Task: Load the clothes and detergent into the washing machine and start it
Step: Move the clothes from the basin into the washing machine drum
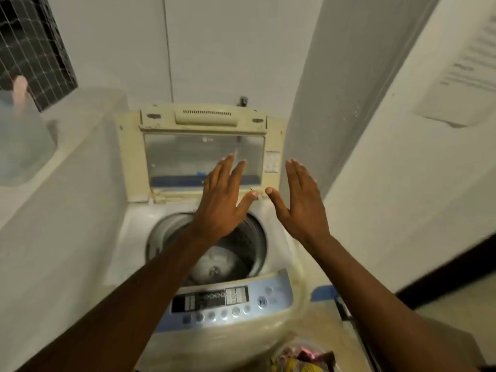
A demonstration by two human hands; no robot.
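Observation:
A top-loading washing machine (pixel 134 229) stands in front of me with its yellowed lid (pixel 134 162) folded up against the wall. Its drum (pixel 241 251) is open, with the pulsator showing at the bottom and no clothes visible inside. My left hand (pixel 222 202) is stretched flat over the drum's back rim, fingers apart, holding nothing. My right hand (pixel 300 205) is held flat beside it over the machine's right rear corner, also holding nothing. The blue control panel (pixel 276 294) lies at the near edge. A bundle of pink and yellow clothes (pixel 303 361) shows at the bottom edge.
A grey ledge (pixel 67 183) runs along the left, bearing a translucent plastic container (pixel 21 146). A dark window with a grille (pixel 32 49) is at the upper left. White walls close in on the right, with a paper notice (pixel 467 65) stuck on.

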